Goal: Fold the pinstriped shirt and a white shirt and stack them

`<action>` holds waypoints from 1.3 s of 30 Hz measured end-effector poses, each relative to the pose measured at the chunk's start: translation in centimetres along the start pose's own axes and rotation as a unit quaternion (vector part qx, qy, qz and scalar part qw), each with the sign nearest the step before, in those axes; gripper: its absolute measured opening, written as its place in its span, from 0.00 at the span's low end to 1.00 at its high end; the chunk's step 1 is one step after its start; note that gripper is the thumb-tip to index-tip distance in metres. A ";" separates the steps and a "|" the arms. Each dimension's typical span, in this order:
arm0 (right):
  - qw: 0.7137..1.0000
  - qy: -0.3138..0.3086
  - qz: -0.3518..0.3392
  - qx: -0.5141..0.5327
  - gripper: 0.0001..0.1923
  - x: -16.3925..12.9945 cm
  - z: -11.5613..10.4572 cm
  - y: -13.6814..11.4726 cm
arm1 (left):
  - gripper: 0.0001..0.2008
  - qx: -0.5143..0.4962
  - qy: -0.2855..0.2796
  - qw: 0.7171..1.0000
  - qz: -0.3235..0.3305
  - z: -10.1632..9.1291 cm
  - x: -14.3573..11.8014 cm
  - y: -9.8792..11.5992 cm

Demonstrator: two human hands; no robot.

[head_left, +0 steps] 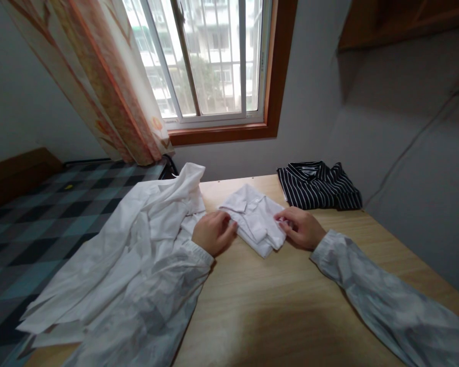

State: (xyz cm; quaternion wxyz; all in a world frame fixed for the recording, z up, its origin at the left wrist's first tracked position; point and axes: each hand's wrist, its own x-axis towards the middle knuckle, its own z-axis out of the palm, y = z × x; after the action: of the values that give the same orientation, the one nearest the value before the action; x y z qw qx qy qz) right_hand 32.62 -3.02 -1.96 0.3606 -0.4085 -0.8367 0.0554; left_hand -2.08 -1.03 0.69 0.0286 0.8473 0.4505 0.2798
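A small folded white shirt (252, 216) lies on the wooden table (248, 306), its collar toward the window and a button showing near the top. At its left edge my left hand (213, 232) is closed, the curled fingertips and thumb on the fabric. On the opposite side my right hand (300, 228) pinches the shirt's right edge between thumb and fingers. To the left, a loose white shirt (137, 239) is spread in wrinkles, partly under my left sleeve. A folded black-and-white striped shirt (317, 184) rests at the back right of the table.
A bed with a checked cover (61, 204) stands to the left, touching the table area. Behind the table are a wall and a window (214, 61) with a patterned curtain (110, 81). A cable (409, 140) runs down the right wall, below a wooden shelf (398, 30).
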 end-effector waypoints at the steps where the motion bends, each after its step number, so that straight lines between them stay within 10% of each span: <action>1: 1.000 -0.003 -0.023 0.013 0.11 -0.1 -0.1 -0.3 | 0.15 -0.017 0.006 1.000 -0.008 0.1 0.1 -0.5; 6: 0.988 0.017 -0.150 0.014 0.14 0.1 0.1 -1.0 | 0.20 -0.055 0.047 0.996 -0.043 0.7 0.2 -0.7; 15: 0.998 -0.025 -0.011 -0.062 0.13 1.0 0.1 -0.4 | 0.36 -0.052 -0.020 0.997 0.062 0.2 -0.7 3.4; 23: 0.996 -0.057 -0.070 0.005 0.14 -0.2 -0.1 -1.2 | 0.21 -0.003 0.007 1.000 -0.005 0.1 0.0 0.5; 28: 0.997 0.070 -0.033 -0.016 0.08 0.3 0.4 -1.3 | 0.08 0.031 0.096 0.991 -0.091 0.1 0.2 0.0; 31: 0.991 0.117 0.035 -0.056 0.22 0.7 0.8 -0.3 | 0.09 -0.034 0.063 0.992 -0.107 0.4 0.1 -0.5; 39: 0.993 0.034 0.078 -0.076 0.11 0.6 1.2 1.1 | 0.07 -0.113 0.125 0.969 -0.183 1.6 0.3 -2.9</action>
State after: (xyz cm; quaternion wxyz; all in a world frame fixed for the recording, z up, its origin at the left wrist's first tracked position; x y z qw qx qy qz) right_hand 32.36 -1.60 -2.94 0.3513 -0.5001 -0.7915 0.0052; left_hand -3.35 1.26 -1.38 0.1184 0.7002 0.5634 0.4222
